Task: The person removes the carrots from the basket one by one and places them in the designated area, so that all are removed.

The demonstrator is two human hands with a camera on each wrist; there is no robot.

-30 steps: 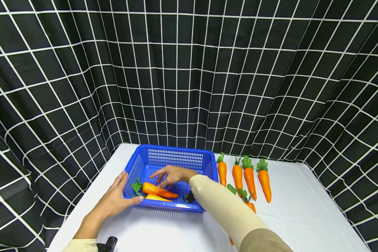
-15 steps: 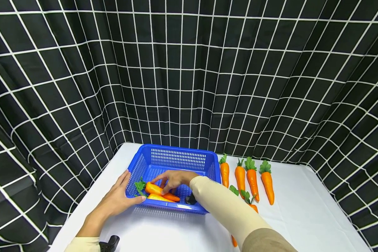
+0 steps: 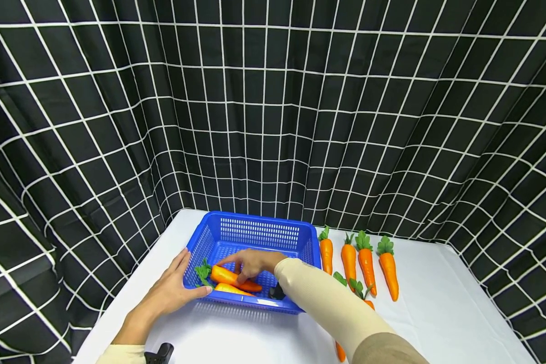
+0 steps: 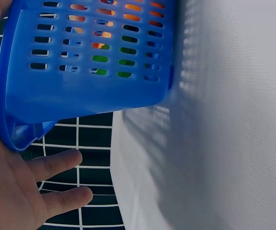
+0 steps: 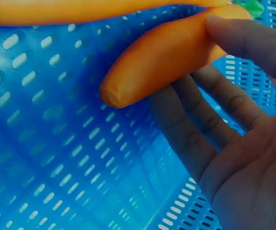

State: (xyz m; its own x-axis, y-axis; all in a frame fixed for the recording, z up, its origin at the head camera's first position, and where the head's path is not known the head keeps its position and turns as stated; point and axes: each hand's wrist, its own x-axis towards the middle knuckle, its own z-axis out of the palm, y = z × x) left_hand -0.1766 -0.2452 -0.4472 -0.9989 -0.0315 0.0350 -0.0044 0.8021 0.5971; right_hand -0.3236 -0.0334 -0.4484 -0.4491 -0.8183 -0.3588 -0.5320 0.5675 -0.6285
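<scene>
A blue perforated basket (image 3: 264, 217) stands on the white table with two orange toy carrots at its near left. My right hand (image 3: 251, 264) reaches inside and pinches the farther carrot (image 3: 223, 275), thumb on one side and fingers on the other, as the right wrist view shows on the carrot's body (image 5: 161, 60). Beside it lies the other carrot (image 3: 231, 289), partly hidden by the front wall. At the basket's near left corner my left hand (image 3: 166, 292) rests on the rim, thumb along the front edge and fingers extended along the left side.
Right of the basket, several carrots lie on the white cloth, among them one at the far right (image 3: 388, 273) and one near the basket (image 3: 326, 255). My right sleeve (image 3: 320, 303) covers part of the nearer ones. A black gridded curtain (image 3: 264, 126) encloses the table.
My right hand has come down from above the carrot, and its thumb and fingers now grip it. The left hand stays at the basket corner. The head view has shifted slightly.
</scene>
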